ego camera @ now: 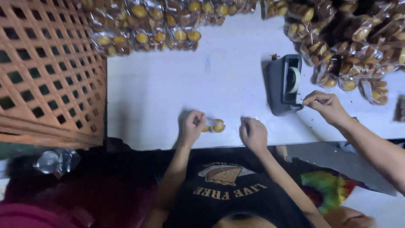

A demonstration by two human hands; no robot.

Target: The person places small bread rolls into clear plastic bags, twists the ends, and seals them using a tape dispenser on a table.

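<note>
My left hand (193, 126) rests on the white table (168, 88) and grips one end of a small clear packet of yellow pastries (216, 125). My right hand (254, 134) sits just right of the packet, fingers curled into a loose fist on the table edge; nothing shows in it. A grey tape dispenser (283, 84) stands further out to the right. Another person's hand (325, 105) comes in from the right and pinches the tape at the dispenser's front.
Piles of wrapped yellow pastries lie along the far edge (143, 29) and at the far right (350, 38). An orange lattice crate (46, 67) stands against the table's left side. A crumpled clear wrapper (55, 161) lies below it.
</note>
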